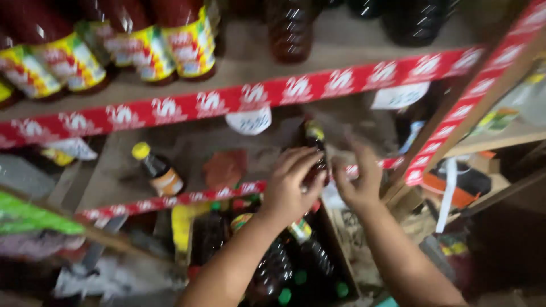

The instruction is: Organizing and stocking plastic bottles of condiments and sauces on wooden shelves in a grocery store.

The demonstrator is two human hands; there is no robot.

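Upright on the middle shelf (187, 142), the dark bottle (314, 142) sits gripped by the left hand (293, 182); the right hand (358, 176), just beside it, hangs open and empty

Dim, blurred, tilted view of shop shelves.

Strong motion blur throughout, worst on the left hand (290, 185) and right hand (359, 181), fingers smeared; brightest on the red shelf-edge strip (239, 98) and pale top shelf board (335, 45), lit from above; small glare streaks on the dark bottles (290, 28) at the top; deep shadow at lower right and bottom left; colours oversaturated; labels unreadably soft.
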